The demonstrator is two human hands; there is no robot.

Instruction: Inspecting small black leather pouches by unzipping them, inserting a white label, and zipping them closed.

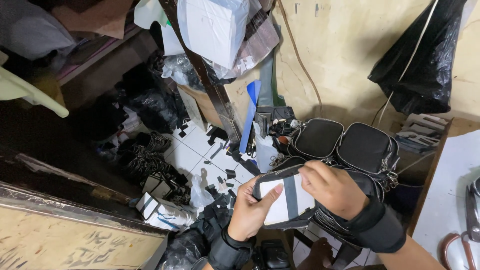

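Black pouch (300, 212) with a white card (285, 200) is gripped from both sides: left hand (252, 210) thumb pressing the card, right hand (332, 190) curled over its top edge.

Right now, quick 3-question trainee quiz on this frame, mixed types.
1. True or false: both hands grip the same black pouch.
2. Which hand's thumb lies across the white card with the grey stripe?
A) left hand
B) right hand
3. Fill in: behind the held pouch stand more black zipped ____.

Key:
1. True.
2. A; the right hand covers the card's upper right edge.
3. Pouches.
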